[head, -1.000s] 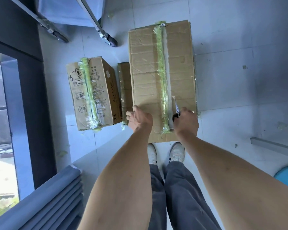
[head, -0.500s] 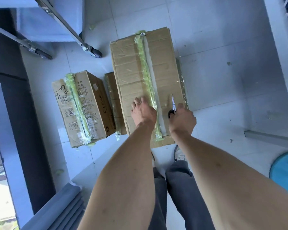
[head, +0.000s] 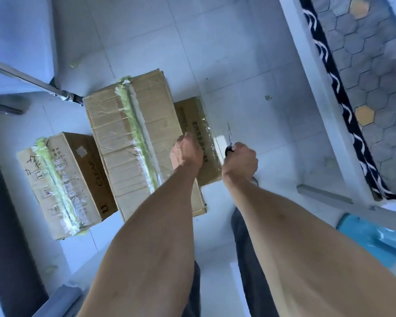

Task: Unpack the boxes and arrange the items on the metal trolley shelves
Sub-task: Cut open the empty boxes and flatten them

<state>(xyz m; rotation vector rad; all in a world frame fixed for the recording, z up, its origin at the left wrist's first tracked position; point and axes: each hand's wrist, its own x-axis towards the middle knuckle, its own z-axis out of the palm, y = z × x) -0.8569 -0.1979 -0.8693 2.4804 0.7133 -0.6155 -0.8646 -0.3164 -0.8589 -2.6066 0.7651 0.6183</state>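
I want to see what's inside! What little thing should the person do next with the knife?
Probably bring the knife in the right hand back over the big box and slice its green tape, which looks unbroken, while the left hand grips the box's edge.

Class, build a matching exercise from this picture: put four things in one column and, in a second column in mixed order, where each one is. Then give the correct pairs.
Things:
1. knife
2. big box
3. small box
4. left hand

Places:
A. on the floor, left of the big box
B. gripping the big box's right edge
C. in the right hand, blade pointing away from the person
D. in the middle of the floor, with green tape along its top

Pairs: 1-C, 2-D, 3-A, 4-B
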